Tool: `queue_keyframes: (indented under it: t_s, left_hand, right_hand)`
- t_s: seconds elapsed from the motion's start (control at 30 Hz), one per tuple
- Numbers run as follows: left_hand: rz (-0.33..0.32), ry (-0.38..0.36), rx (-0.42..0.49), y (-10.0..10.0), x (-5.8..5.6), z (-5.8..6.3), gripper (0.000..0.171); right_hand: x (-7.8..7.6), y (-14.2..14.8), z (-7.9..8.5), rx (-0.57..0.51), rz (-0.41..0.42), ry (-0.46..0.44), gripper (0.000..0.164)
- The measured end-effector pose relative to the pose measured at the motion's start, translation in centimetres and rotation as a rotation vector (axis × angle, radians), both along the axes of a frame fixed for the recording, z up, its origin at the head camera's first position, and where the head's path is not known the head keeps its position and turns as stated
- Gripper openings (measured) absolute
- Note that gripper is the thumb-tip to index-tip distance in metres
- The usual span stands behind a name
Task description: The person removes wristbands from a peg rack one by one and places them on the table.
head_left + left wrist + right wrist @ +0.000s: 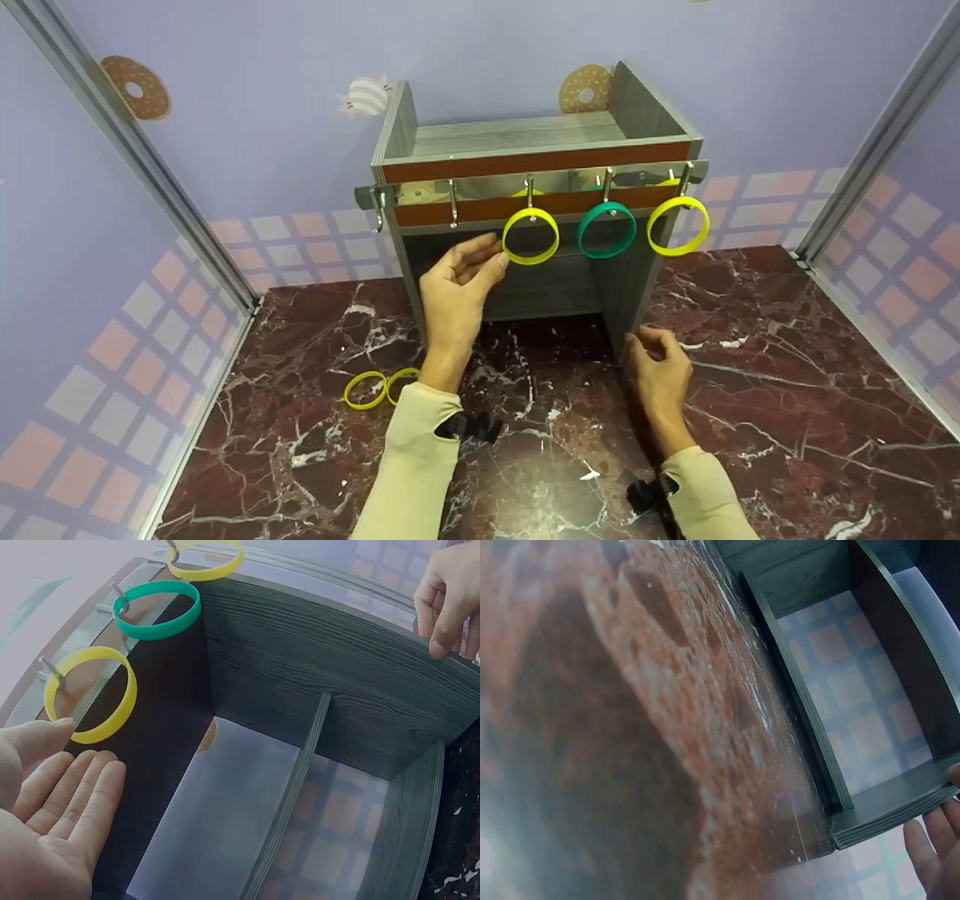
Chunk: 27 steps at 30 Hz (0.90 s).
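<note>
My left hand (457,289) is at the left edge of a yellow ring (556,238) that hangs from the middle hook. In the left wrist view, its thumb tip overlaps the ring's lower rim, and the other fingers (94,799) stretch out below, not curled around it. A green ring (580,232) and another yellow ring (706,225) hang on the hooks to the right. With thumb and fingers on either side, my right hand (664,371) grips the edge of the grey wooden rack's side panel (634,277), low down.
Two yellow rings (364,407) lie on the dark marbled tabletop (300,480), one partly behind my left forearm. Bare hooks (453,206) stick out from the left part of the metal rail (491,187). Patterned walls (262,135) enclose the back and sides.
</note>
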<state>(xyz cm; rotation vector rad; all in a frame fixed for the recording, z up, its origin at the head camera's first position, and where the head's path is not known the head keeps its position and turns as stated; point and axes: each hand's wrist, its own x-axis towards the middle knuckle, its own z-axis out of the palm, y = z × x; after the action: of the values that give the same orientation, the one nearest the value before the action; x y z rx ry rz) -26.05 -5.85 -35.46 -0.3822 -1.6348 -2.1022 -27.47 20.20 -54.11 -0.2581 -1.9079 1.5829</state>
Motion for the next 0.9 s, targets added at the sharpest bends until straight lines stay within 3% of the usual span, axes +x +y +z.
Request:
queue_keyframes:
  t_s: [0.5, 0.9]
  left_hand:
    - [0.024, 0.035, -0.007, 0.4, -0.2, 1.1, 0.018]
    - [0.069, 0.119, 0.016, 0.8, 0.7, 2.8, 0.017]
  right_hand:
    - [0.0, 0.2, 0.0, 0.028, 0.007, 0.022, 0.015]
    - [0.2, 0.1, 0.1, 0.029, 0.001, -0.026, 0.016]
